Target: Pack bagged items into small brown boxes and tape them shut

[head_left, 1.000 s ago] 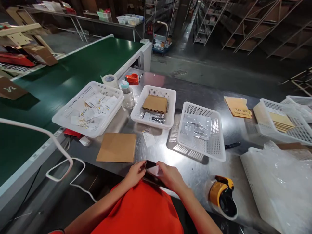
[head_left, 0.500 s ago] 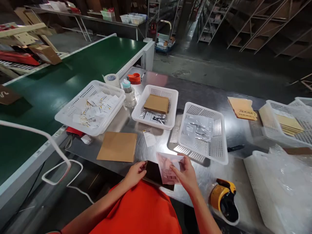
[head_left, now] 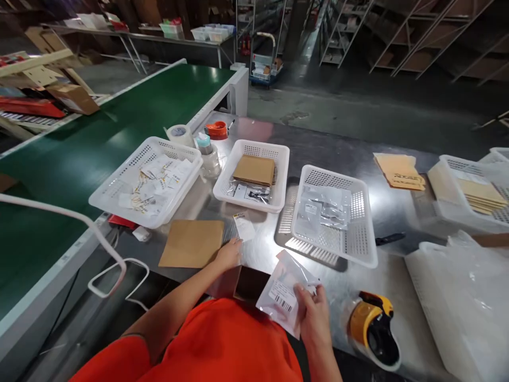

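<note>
My right hand (head_left: pixel 312 307) pinches a clear plastic bag (head_left: pixel 283 297) with a white barcode label, held tilted near the table's front edge. My left hand (head_left: pixel 229 254) reaches forward to the lower edge of a small white printed card (head_left: pixel 244 226); its fingertips are close together, and whether they grip the card is unclear. Left of that hand lies a flat brown envelope (head_left: pixel 192 244). An open brown box or envelope (head_left: pixel 250 284) is between my hands, against my red shirt.
White baskets hold tagged bags (head_left: pixel 147 183), brown envelopes (head_left: pixel 254 170) and silvery bags (head_left: pixel 326 209). A yellow tape dispenser (head_left: pixel 371 323) and black cutter (head_left: pixel 390 239) are at right; a green conveyor (head_left: pixel 131 116) runs at left.
My left hand has let go of the brown piece and moved forward to the small card. My right hand has shifted right and slightly down with the bag, which is now tilted.
</note>
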`<action>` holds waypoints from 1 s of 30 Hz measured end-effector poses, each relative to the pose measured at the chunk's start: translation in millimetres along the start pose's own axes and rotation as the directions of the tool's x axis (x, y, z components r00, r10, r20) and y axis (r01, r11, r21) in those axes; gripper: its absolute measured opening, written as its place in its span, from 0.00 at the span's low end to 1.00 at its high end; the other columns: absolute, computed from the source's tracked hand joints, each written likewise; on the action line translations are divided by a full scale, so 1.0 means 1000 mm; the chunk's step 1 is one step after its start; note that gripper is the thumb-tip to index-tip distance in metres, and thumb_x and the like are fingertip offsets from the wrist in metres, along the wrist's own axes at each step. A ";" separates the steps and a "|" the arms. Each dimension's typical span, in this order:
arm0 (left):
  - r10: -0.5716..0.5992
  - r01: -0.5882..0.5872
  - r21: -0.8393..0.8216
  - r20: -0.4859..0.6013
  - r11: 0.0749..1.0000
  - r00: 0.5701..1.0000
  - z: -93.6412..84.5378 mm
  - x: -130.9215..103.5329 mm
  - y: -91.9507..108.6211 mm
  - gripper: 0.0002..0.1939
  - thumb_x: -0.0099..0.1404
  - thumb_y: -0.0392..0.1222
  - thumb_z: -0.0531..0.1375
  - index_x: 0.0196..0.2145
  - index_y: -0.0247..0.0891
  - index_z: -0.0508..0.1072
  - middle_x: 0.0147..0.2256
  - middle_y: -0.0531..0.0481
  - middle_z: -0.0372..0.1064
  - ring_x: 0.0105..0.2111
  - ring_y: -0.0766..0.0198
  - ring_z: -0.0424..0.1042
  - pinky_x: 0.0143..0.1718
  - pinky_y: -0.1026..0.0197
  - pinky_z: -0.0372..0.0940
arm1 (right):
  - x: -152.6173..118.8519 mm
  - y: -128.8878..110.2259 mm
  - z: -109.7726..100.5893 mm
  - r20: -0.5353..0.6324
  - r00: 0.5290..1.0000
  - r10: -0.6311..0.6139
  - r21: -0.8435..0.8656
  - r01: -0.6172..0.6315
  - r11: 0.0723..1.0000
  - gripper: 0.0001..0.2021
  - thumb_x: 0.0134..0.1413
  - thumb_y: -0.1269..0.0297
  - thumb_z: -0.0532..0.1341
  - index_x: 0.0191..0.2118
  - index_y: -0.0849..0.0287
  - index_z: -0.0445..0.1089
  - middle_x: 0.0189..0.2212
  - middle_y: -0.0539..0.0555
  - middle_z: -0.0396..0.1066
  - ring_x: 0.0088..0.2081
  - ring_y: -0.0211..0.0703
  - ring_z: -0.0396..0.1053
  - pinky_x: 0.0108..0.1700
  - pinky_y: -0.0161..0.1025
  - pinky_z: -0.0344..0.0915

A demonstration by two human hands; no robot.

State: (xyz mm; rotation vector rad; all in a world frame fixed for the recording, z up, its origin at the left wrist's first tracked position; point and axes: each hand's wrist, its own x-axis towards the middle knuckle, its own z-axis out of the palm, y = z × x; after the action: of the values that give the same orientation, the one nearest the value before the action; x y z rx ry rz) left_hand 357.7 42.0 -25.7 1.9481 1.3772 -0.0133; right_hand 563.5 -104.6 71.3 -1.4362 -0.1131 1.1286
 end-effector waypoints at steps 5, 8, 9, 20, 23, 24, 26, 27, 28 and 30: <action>0.044 -0.068 0.193 0.130 0.979 0.991 0.015 0.019 0.002 0.38 0.58 0.27 0.57 0.65 0.41 0.54 0.69 0.41 0.39 0.53 0.44 0.69 0.54 0.47 0.65 | -0.008 -0.003 -0.006 -0.044 0.999 0.025 0.038 -0.024 0.999 0.25 0.33 0.56 0.72 0.37 0.52 0.61 0.27 0.44 0.73 0.25 0.40 0.72 0.23 0.33 0.69; 0.021 -0.065 0.281 0.157 0.957 0.987 0.015 0.023 -0.001 0.39 0.59 0.26 0.56 0.66 0.41 0.51 0.69 0.38 0.38 0.51 0.44 0.71 0.51 0.47 0.67 | -0.010 0.000 -0.009 -0.074 0.996 0.043 0.069 -0.038 0.997 0.24 0.33 0.57 0.73 0.36 0.52 0.61 0.26 0.43 0.73 0.24 0.38 0.72 0.23 0.32 0.69; 0.013 -0.061 0.306 0.156 0.950 0.988 0.014 0.023 -0.001 0.39 0.60 0.27 0.56 0.66 0.40 0.50 0.69 0.38 0.37 0.51 0.44 0.71 0.50 0.47 0.67 | -0.010 0.001 -0.009 -0.081 0.996 0.045 0.077 -0.038 0.996 0.24 0.33 0.57 0.73 0.36 0.52 0.61 0.26 0.43 0.72 0.25 0.38 0.72 0.24 0.32 0.69; -0.041 -0.056 0.462 0.197 0.885 0.980 0.006 0.031 0.003 0.40 0.59 0.29 0.57 0.67 0.41 0.50 0.70 0.41 0.34 0.51 0.46 0.71 0.49 0.47 0.70 | -0.011 0.007 -0.003 -0.107 0.991 0.077 0.112 -0.064 0.992 0.29 0.27 0.57 0.76 0.36 0.54 0.60 0.26 0.43 0.74 0.25 0.39 0.72 0.27 0.34 0.70; -0.052 -0.060 0.480 0.217 0.875 0.975 0.005 0.031 0.007 0.41 0.58 0.28 0.58 0.67 0.40 0.50 0.69 0.39 0.33 0.50 0.46 0.72 0.49 0.48 0.70 | -0.013 0.005 -0.002 -0.099 0.992 0.073 0.105 -0.062 0.993 0.28 0.28 0.58 0.75 0.36 0.54 0.61 0.26 0.44 0.74 0.26 0.40 0.72 0.28 0.36 0.71; -0.057 -0.061 0.484 0.227 0.873 0.972 0.005 0.031 0.009 0.41 0.58 0.28 0.58 0.67 0.40 0.50 0.69 0.38 0.33 0.50 0.46 0.72 0.49 0.47 0.70 | -0.014 0.004 -0.002 -0.104 0.992 0.074 0.113 -0.062 0.992 0.28 0.28 0.58 0.75 0.36 0.54 0.61 0.26 0.44 0.74 0.25 0.40 0.72 0.29 0.36 0.71; -0.067 -0.066 0.488 0.250 0.870 0.966 0.004 0.033 0.011 0.41 0.58 0.29 0.59 0.66 0.40 0.50 0.69 0.36 0.33 0.50 0.46 0.72 0.49 0.47 0.70 | -0.015 0.001 -0.001 -0.106 0.992 0.070 0.137 -0.055 0.989 0.28 0.28 0.59 0.75 0.36 0.54 0.61 0.25 0.43 0.74 0.25 0.40 0.72 0.29 0.36 0.71; -0.069 -0.070 0.490 0.259 0.869 0.963 0.003 0.034 0.011 0.40 0.58 0.29 0.60 0.66 0.39 0.51 0.69 0.35 0.33 0.50 0.45 0.72 0.49 0.46 0.70 | -0.016 -0.001 0.000 -0.102 0.993 0.065 0.146 -0.049 0.988 0.28 0.28 0.59 0.75 0.36 0.54 0.61 0.25 0.43 0.73 0.25 0.40 0.72 0.29 0.36 0.71; -0.070 -0.074 0.492 0.267 0.867 0.961 0.003 0.036 0.011 0.40 0.59 0.30 0.60 0.66 0.38 0.51 0.69 0.34 0.33 0.51 0.44 0.72 0.49 0.46 0.70 | -0.016 -0.003 0.001 -0.096 0.994 0.055 0.151 -0.041 0.988 0.28 0.28 0.59 0.75 0.36 0.54 0.61 0.26 0.43 0.74 0.26 0.40 0.72 0.29 0.36 0.71; -0.070 -0.082 0.495 0.280 0.865 0.957 0.002 0.038 0.010 0.39 0.59 0.30 0.60 0.66 0.37 0.51 0.69 0.32 0.32 0.52 0.42 0.70 0.48 0.45 0.69 | -0.018 -0.005 0.004 -0.084 0.996 0.037 0.150 -0.024 0.988 0.28 0.28 0.59 0.75 0.37 0.54 0.61 0.27 0.44 0.74 0.27 0.40 0.73 0.30 0.37 0.71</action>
State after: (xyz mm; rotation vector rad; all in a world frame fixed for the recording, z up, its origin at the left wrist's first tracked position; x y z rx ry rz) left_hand 382.5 70.2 -37.4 2.2554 1.2489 -0.6972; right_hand 554.9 -112.3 86.0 -1.3553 0.0538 1.0750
